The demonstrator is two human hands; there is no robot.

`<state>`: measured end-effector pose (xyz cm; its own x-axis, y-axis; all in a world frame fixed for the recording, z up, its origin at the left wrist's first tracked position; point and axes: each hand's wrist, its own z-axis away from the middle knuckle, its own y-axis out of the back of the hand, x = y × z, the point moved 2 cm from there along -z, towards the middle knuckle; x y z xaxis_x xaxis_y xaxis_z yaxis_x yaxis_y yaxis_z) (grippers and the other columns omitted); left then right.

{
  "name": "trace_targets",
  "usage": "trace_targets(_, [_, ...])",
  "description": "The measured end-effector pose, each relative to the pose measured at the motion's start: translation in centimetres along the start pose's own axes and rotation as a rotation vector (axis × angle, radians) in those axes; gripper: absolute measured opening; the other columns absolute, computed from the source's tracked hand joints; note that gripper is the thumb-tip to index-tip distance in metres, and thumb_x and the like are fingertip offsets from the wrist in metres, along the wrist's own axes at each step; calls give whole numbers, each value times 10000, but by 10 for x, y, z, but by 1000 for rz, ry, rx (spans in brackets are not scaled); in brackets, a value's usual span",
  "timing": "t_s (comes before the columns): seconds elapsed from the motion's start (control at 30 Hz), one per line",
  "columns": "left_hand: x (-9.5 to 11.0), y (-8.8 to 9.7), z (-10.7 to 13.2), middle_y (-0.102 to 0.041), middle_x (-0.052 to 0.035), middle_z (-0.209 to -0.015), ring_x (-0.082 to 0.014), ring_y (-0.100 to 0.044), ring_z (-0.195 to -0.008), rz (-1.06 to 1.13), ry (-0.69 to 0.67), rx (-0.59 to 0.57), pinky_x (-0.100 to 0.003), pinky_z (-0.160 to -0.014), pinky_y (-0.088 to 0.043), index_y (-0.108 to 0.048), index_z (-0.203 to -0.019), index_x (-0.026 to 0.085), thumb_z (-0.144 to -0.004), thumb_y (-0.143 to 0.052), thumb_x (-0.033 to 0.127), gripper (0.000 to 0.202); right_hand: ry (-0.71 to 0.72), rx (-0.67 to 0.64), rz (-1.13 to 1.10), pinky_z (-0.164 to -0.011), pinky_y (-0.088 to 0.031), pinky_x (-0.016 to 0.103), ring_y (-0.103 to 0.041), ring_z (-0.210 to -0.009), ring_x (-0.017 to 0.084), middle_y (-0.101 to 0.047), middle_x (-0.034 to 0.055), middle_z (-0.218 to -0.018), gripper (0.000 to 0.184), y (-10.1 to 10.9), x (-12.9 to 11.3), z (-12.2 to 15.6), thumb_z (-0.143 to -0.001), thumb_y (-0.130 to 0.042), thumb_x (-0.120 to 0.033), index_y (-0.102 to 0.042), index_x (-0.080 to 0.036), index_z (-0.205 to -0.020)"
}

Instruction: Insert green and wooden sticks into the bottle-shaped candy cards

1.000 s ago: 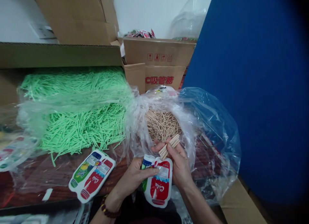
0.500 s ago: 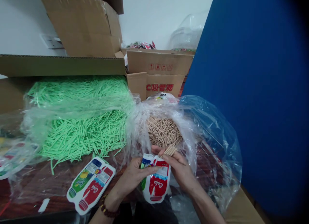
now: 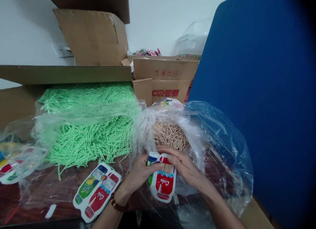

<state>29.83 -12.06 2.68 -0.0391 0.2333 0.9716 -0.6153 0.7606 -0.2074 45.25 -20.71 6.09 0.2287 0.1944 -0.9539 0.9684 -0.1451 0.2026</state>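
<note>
My left hand (image 3: pixel 138 174) pinches a bottle-shaped printed pouch (image 3: pixel 164 188), red with "Cola" on one half and green on the other. Thin brown candy sticks (image 3: pixel 168 168) show in the clear window of its red half. At the pouch's top edge my right hand (image 3: pixel 184 166) is closed, thumb and fingers on the rim; its fingertips are partly hidden. Just beyond lies a heap of brown sticks (image 3: pixel 170 137) in a clear plastic bag (image 3: pixel 195 146). Some green sticks show in the pouch's other half, partly covered by my left hand.
A flat second pouch (image 3: pixel 97 191) lies left on the dark table (image 3: pixel 61 207). Behind it, green sticks (image 3: pixel 96 140) fill an opened plastic-lined carton. More cardboard boxes (image 3: pixel 91 36) stand against the wall. A blue panel (image 3: pixel 259 90) rises at the right. Several pouches (image 3: pixel 22 163) lie far left under plastic.
The bundle of brown sticks in my right hand has gone into the pouch's red half. My right fingers have moved down onto the pouch's top. The view has shifted slightly.
</note>
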Motion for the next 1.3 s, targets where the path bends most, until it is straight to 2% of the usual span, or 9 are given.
trace_targets(0.1, [-1, 2, -1, -725, -1, -732, -127, -620, -629, 49, -7, 57, -220, -632, -473, -709, -789, 134, -744, -746, 303, 179, -141, 94, -215, -876, -487, 334, -625, -1015, 195, -675, 49, -1123, 323, 0, 14, 4, -872, -595, -375, -610, -248, -1169])
trace_targets(0.17, [-1, 3, -1, -715, 2, -711, -114, -610, -611, 69, -19, 102, -207, -614, -473, -702, -771, 128, -734, -758, 300, 185, -222, 82, -369, -789, -505, 288, -652, -892, 173, -705, 22, -1008, 356, -10, 25, 7, -782, -709, -343, -625, -240, -1112])
trace_targets(0.33, [-1, 7, 1, -709, 7, -722, -109, -623, -612, 141, 0, 198, -200, -600, -499, -677, -803, 138, -679, -804, 283, 230, -319, 110, -589, -748, -506, 270, -661, -763, 147, -722, 2, -882, 338, -35, 39, 9, -726, -758, -287, -655, -208, -1037])
trace_targets(0.5, [-3, 11, 6, -717, 4, -777, -122, -642, -641, 190, 51, 177, -222, -620, -525, -661, -903, 155, -635, -833, 231, 327, -328, 114, -635, -712, -518, 288, -660, -734, 154, -721, 13, -907, 342, -38, 38, 7, -742, -741, -299, -635, -212, -1055])
trace_targets(0.67, [-7, 13, 6, -709, -14, -734, -129, -637, -606, 223, 73, 194, -235, -601, -515, -667, -819, 128, -670, -803, 246, 235, -315, 147, -654, -727, -518, 292, -663, -762, 160, -721, 16, -920, 369, -41, 39, 5, -698, -774, -307, -642, -209, -1028])
trace_targets(0.77, [-6, 13, 6, -695, 3, -709, -109, -615, -592, 183, 35, 196, -215, -594, -500, -669, -802, 131, -672, -802, 238, 215, -367, 143, -676, -693, -522, 281, -662, -709, 150, -726, 10, -831, 367, -47, 44, 4, -638, -815, -302, -672, -187, -956])
trace_targets(1.0, [-2, 10, 7, -704, 10, -736, -110, -614, -610, 112, 26, 199, -206, -595, -499, -681, -842, 143, -656, -810, 249, 250, -389, 289, -623, -590, -506, 254, -626, -590, 131, -721, 4, -716, 335, -53, 50, 3, -553, -857, -348, -712, -166, -794])
trace_targets(1.13, [-4, 11, 5, -702, 2, -665, -123, -617, -549, 122, 31, 252, -224, -559, -498, -682, -746, 129, -655, -802, 265, 203, -337, 260, -621, -660, -516, 270, -646, -669, 146, -735, 15, -800, 321, -51, 49, 6, -600, -835, -348, -719, -181, -847])
trace_targets(1.3, [-3, 9, 7, -717, -16, -697, -157, -642, -585, 93, 23, 248, -257, -593, -513, -696, -776, 132, -670, -783, 279, 201, -278, 281, -553, -686, -521, 284, -654, -699, 163, -734, 23, -839, 264, -47, 53, 12, -679, -789, -339, -712, -182, -877])
